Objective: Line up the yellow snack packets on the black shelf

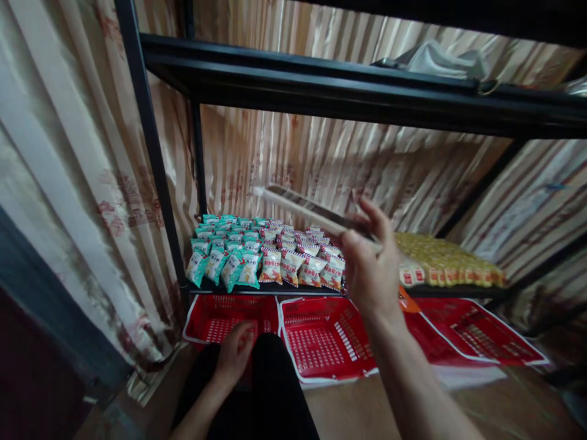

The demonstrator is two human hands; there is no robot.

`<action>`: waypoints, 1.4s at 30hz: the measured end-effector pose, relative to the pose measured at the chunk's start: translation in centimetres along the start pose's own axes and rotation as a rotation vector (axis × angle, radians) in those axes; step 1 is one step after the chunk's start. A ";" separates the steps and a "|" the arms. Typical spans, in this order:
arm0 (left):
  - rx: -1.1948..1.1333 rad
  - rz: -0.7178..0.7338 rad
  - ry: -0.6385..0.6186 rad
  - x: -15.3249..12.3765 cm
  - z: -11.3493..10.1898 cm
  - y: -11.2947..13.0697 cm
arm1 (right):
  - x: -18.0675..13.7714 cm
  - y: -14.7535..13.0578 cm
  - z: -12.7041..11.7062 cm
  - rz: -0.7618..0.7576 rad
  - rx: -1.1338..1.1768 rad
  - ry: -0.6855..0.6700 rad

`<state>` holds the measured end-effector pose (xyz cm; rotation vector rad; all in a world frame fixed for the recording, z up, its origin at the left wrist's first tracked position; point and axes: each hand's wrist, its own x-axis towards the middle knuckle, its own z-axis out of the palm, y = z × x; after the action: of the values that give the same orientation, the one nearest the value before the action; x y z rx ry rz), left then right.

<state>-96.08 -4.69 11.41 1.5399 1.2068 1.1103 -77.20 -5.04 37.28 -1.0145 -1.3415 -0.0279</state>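
Observation:
My right hand point(371, 263) is raised in front of the shelf, its thumb and fingers closed on one end of a smartphone point(316, 211). The phone is slightly blurred and seen nearly edge-on, dark on its upper face with a pale edge, pointing up to the left. Low on the left, my left hand point(236, 351) is loosely curled beside my knee, over the near side of a red basket point(195, 318); nothing shows in it. Behind the phone, teal snack bags point(222, 253) and white-and-red snack bags point(298, 260) stand in rows on the lower shelf.
Yellow packets point(452, 260) fill the shelf's right part. More red baskets point(321, 342) line the floor under it, with an orange tag point(408, 300) above one. A black upper shelf point(321, 79) crosses overhead, carrying grey cloth-like material point(440, 60). Curtains point(82, 153) hang around the rack.

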 end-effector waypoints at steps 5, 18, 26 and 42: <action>-0.802 0.044 -0.031 -2.8 2.0 8.5 | -10.0 2.0 0.9 0.242 -0.008 -0.064; -1.561 -0.328 0.094 -5.8 2.5 11.7 | -19.9 2.3 3.1 0.073 -0.213 -0.167; -1.549 -0.223 -0.171 -6.2 1.2 11.2 | -21.1 0.7 2.1 -0.030 -0.268 -0.239; -1.526 -0.422 -0.184 -7.3 -0.7 11.1 | -19.2 1.5 0.6 0.369 0.062 -0.336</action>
<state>-95.36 -13.52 21.35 0.1715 0.2417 1.0751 -82.43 -13.72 20.92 -1.2372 -1.4235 0.4771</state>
